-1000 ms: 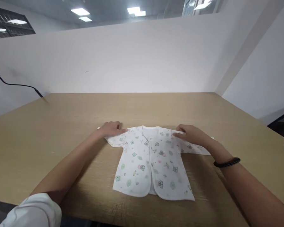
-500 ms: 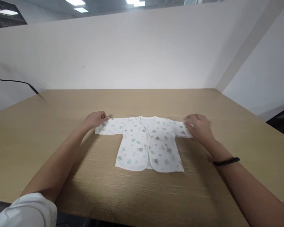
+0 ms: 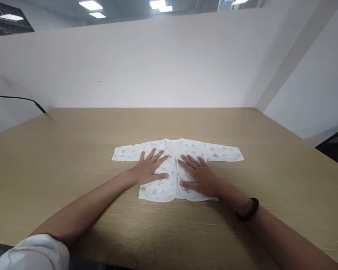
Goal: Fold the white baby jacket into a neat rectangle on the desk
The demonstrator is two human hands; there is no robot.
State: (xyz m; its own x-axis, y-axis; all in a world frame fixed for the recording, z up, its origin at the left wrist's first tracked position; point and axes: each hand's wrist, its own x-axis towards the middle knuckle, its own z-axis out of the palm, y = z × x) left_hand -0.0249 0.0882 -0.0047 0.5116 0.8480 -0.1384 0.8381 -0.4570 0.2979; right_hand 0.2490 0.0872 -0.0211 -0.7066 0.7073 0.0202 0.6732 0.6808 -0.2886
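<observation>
A small white baby jacket [image 3: 157, 192] with a green and grey animal print lies face up, its front edges nearly meeting down the middle and both sleeves stretched out sideways. Fingers spread, my left hand [image 3: 150, 169] lies flat on the left front panel. On the right front panel rests my right hand [image 3: 199, 175], also flat with its fingers apart. Each palm covers part of the print. A black beaded bracelet [image 3: 248, 210] circles my right wrist.
The jacket lies on a wide wooden table [image 3: 73, 150]. A white partition [image 3: 163, 63] rises along the back, with another at the right. A black cable [image 3: 17, 98] reaches the table's left rear edge, and a dark object [image 3: 335, 144] stands at the far right.
Both hands have left the sleeve ends and moved inward onto the front panels, with fingers now spread flat. The right sleeve now shows out to its cuff.
</observation>
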